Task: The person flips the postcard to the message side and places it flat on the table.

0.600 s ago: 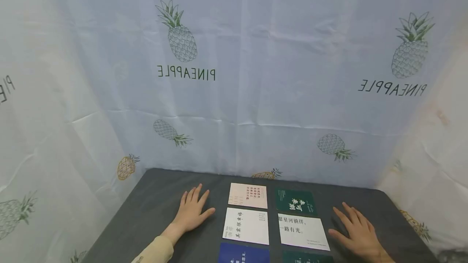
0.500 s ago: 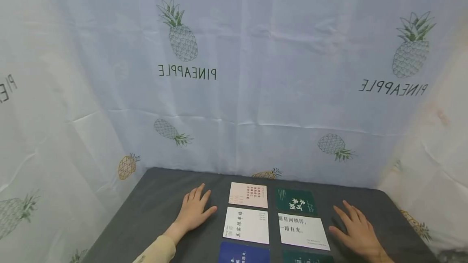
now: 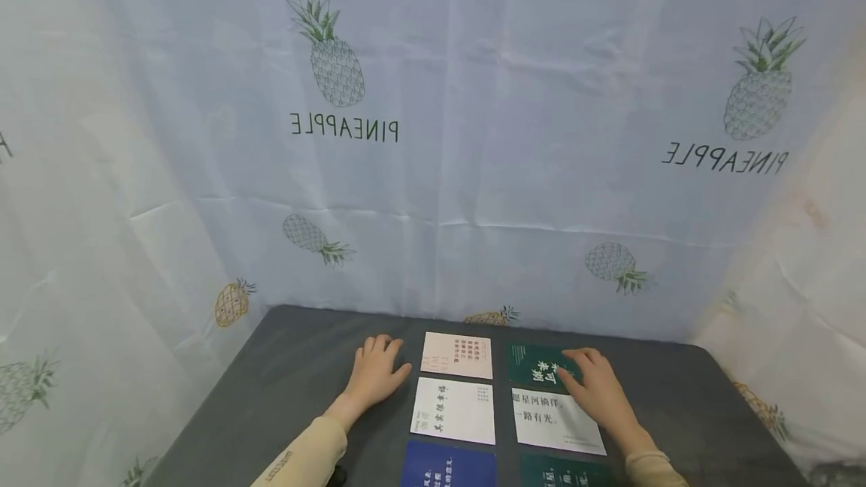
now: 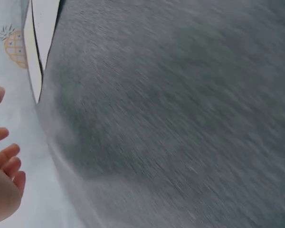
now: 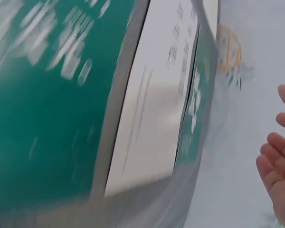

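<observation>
A right hand, fingers relaxed around nothing, hangs over the right end of a dark-green lettered card, lower right of frame, apparently mid-reach; picking it up would call for an edge pinch. Its long axis runs left-right, right end slightly lower. The left hand, loosely spread, empty, is near a pink card.

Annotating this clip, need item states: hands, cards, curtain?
Left hand: empty, fingers relaxed
Right hand: empty, fingers loosely bent
Pink card: flat, uncovered
Left white card: flat, uncovered
Blue card: flat, cut off by head view
Upper green card: flat, partly hidden by right hand
Right white card: flat, corner hidden
Lower green card: flat, cut off likewise
Curtain: hanging, creased
</observation>
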A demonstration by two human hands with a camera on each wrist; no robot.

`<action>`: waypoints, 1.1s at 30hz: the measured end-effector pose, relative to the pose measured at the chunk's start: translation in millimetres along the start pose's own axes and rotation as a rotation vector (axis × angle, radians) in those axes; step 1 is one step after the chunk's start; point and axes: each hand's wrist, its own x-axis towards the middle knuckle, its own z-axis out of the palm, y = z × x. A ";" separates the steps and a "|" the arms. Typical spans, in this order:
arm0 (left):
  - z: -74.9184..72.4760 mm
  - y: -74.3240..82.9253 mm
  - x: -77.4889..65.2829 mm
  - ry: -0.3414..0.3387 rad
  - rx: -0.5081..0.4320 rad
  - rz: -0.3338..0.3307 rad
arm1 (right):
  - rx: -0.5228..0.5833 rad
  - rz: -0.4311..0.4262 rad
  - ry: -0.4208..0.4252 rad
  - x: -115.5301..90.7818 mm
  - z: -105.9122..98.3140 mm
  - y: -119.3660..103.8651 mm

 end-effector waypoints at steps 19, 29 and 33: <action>31.3 17.6 31.5 -0.182 -0.404 -0.293 | 0.526 0.380 -0.145 56.5 90.9 -68.5; 31.5 19.1 37.5 -0.172 -0.578 -0.416 | 0.577 0.485 -0.128 60.7 115.5 -64.0; 29.8 20.1 37.8 -0.180 -0.657 -0.478 | 0.566 0.473 -0.144 61.6 117.3 -64.9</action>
